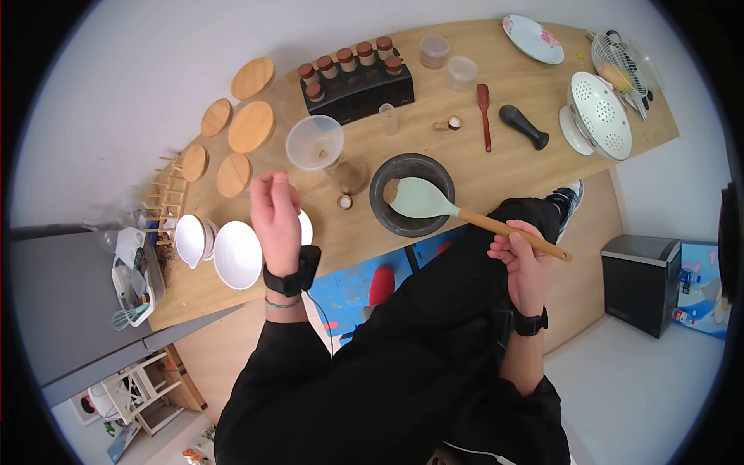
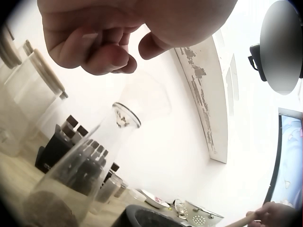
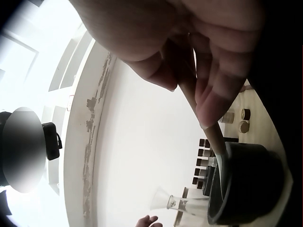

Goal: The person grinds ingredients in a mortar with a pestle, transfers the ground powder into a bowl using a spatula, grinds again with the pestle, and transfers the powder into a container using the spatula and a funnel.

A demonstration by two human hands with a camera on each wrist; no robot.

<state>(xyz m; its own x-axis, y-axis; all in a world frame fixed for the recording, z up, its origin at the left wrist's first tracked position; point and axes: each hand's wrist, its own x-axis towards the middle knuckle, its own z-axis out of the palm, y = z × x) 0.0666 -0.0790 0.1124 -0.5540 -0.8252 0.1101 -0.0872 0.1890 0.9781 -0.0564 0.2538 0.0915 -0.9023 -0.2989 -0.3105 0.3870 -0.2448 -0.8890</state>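
The right hand (image 1: 527, 267) grips the wooden handle of a spatula (image 1: 422, 198), whose pale green head lies in the dark mortar (image 1: 382, 216) beside some brown matter. In the right wrist view, the fingers and thumb close round the handle (image 3: 217, 139). My left hand (image 1: 277, 221) hovers near the clear funnel (image 1: 315, 142), touching nothing visible; its fingers are loosely curled, with a gap to the thumb, in the left wrist view (image 2: 109, 35). That funnel stands in a glass flask (image 1: 351, 177) with brown contents, and a few bits lie in its neck.
Behind stand a black rack (image 1: 358, 96) of capped jars and several wooden-lidded containers (image 1: 251, 126). White bowls (image 1: 238, 256) are at the left. A red spatula (image 1: 486, 118), black pestle (image 1: 524, 127) and white colander (image 1: 601, 116) lie to the right. Small cup (image 1: 344, 201) near the flask.
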